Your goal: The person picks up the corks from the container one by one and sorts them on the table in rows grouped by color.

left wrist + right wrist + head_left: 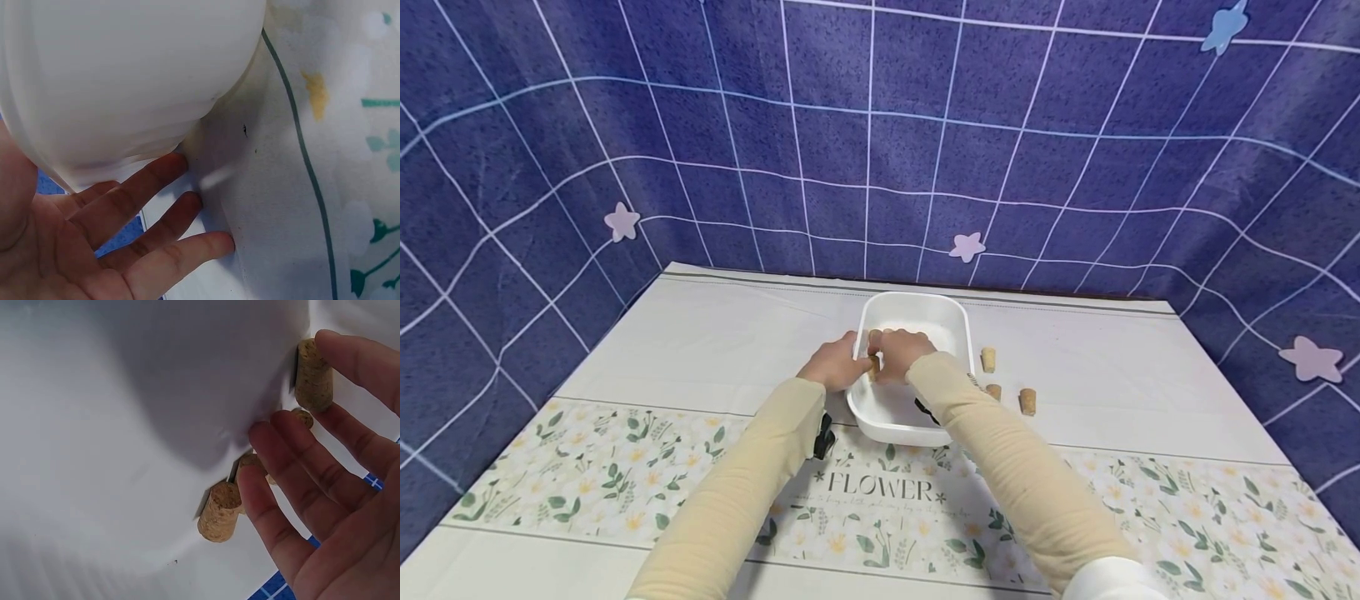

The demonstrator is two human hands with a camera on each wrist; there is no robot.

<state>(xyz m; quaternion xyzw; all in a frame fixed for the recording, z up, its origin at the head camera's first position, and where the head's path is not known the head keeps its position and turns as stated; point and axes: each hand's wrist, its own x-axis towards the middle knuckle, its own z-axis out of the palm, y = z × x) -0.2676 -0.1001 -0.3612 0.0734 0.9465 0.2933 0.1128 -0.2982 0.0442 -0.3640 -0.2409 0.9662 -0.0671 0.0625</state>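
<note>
Head view shows hands [901, 353] touching tub [902, 434] and cork [873, 369].

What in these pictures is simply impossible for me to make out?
How many tapered brown corks sit in the white, plastic-looking rectangular tub: head view, right hand covers part of the inside.
Part of one brown cork beside the tub: head view, beige right sleeve hides it.
Faint grey print under FLOWER: head view, too small to read.
Rest of the left hand: left wrist view, cut off by the left edge.
</note>
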